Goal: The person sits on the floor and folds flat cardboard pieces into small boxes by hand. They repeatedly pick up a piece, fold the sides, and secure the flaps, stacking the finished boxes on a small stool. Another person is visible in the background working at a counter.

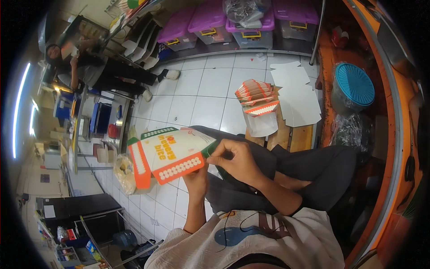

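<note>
Flat carton blank [172, 154], white with orange and green trim, centre-left of frame; left hand [195, 177] grips lower edge from beneath; right hand [235, 159] fingers pinch right flap; stack of folded cartons [256, 96] upper centre on wooden stool [301, 138].

One head-worn fisheye view looks steeply down from close above the lap, tiled floor [201, 89] bending toward the rim

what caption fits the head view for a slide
Seated person's left hand and right hand fold a flat printed carton, stack of folded cartons ahead.
</note>
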`<state>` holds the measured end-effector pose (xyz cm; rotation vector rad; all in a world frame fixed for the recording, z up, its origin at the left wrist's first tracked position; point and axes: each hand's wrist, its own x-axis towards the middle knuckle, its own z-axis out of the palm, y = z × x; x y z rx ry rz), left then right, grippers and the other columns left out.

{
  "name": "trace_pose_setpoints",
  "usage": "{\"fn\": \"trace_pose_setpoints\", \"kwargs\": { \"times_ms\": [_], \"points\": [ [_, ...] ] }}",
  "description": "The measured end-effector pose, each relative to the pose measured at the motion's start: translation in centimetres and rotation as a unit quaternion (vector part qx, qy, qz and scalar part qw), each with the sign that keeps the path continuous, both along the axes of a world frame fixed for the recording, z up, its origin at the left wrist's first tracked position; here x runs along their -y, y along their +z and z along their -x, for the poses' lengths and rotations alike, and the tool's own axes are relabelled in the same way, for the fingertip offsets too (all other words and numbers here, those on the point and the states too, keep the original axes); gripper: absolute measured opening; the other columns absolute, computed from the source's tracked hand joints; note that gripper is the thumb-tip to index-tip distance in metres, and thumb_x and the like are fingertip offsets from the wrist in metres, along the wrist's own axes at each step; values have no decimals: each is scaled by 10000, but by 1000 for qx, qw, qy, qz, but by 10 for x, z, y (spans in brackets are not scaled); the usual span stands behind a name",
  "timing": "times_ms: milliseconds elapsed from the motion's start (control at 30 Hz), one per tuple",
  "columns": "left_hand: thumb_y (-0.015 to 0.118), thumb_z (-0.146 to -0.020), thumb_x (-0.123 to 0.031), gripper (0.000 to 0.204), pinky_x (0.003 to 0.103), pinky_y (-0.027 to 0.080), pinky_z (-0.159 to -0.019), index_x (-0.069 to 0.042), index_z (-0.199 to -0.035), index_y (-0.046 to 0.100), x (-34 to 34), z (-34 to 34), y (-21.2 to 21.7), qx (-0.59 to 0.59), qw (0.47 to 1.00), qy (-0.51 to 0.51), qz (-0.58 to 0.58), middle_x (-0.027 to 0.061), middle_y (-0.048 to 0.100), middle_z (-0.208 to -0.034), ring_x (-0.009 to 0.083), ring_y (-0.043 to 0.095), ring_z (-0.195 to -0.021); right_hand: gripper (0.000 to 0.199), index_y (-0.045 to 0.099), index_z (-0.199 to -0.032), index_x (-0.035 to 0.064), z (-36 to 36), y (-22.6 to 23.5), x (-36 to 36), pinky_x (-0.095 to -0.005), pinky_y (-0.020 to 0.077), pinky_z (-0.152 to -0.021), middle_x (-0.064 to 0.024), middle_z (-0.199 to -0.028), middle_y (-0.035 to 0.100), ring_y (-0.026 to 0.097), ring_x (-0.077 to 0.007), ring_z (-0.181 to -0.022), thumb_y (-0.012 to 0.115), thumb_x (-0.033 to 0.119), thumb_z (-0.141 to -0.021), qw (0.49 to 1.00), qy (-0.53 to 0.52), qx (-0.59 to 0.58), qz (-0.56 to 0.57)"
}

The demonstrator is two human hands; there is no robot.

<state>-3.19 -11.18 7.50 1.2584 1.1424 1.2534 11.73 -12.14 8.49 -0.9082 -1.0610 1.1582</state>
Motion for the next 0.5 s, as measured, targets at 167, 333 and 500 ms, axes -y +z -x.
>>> {"fn": "trace_pose_setpoints", "kwargs": {
  "times_ms": [167, 333, 500],
  "points": [
    [585, -846, -70, 182, 277, 433, -804, 18, -1005, 574, 5, 2, 2, -74, 997, 11, 30, 66, 576, -990, 144, 539, -905, 171, 544, -721, 9, 14, -15, -5, -206, 423, -624, -19, -744, 535, 511, -61, -699, 712, 40, -720, 994, 50, -99, -3],
    [562, -871, -203, 307, 293, 395, -846, 21, -1079, 536, 6, 9, -1, -154, 985, -46, -60, 86, 541, -1050, 191, 524, -922, 282, 537, -836, 33, 8, -28, -15, -212, 410, -635, -14, -751, 464, 458, -63, -724, 758, 55, -664, 993, -116, 27, -18],
    [579, -847, -209, 402, 305, 397, -834, 15, -1158, 457, -4, 32, 5, -305, 940, 54, -141, 81, 500, -1050, 207, 501, -950, 301, 530, -901, 40, -18, -29, -21, -193, 404, -644, 1, -806, 504, 448, -47, -734, 741, 50, -687, 994, -55, -79, -48]
  ]
}}
